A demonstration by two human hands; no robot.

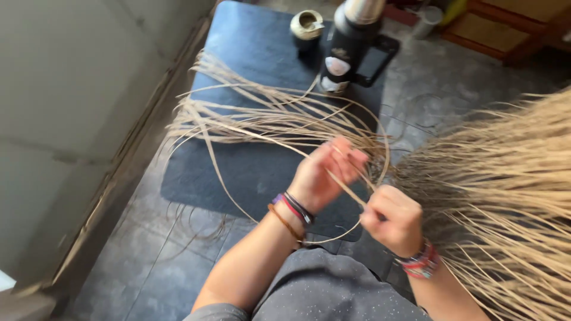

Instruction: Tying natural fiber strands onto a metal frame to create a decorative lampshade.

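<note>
I am watching my left hand (324, 175) pinching a thin straw strand (345, 189), its fingers (348, 157) closing on it near the middle of the view. My right hand (395, 220) is curling into a fist around the same strand lower down, just beside the left. The strand is running between both hands, above my grey lap. A big bundle of straw fibres (505, 184) is fanning out at the right, and looser fibres (250, 116) are lying over a dark mat (250, 47) on the tiled floor (166, 261). A black thermos (351, 41) and a small cup (307, 25) are standing on the mat's far end.
</note>
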